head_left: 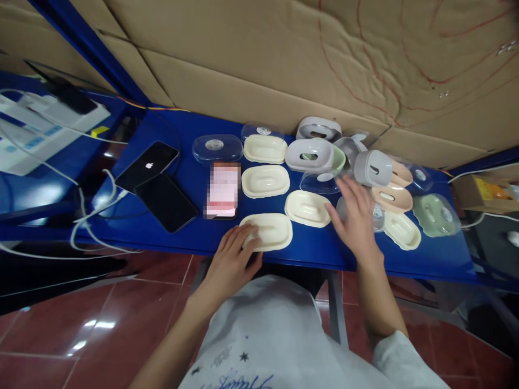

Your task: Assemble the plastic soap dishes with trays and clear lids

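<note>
My left hand (239, 251) curls over the left end of a cream oval tray (273, 231) near the table's front edge, fingers on its rim and thumb low at the front. The tray is plastic-looking, with a raised rib in the middle. My right hand (357, 219) is open, thumb and fingers apart, between a second cream tray (307, 208) and the heap of parts on the right. Its thumb tip is close to that tray's right end. Beyond its fingers lies a clear oval lid (318, 182); a grey slotted cover (308, 155) stands behind.
Two more cream trays, a near one (265, 181) and a far one (264, 148), stand behind. A lit phone (222, 189) and two dark phones, including a lower one (165, 202), lie left among white cables. Peach covers (391, 199) and a green tray (432, 215) are right. Cardboard (243, 65) backs the table.
</note>
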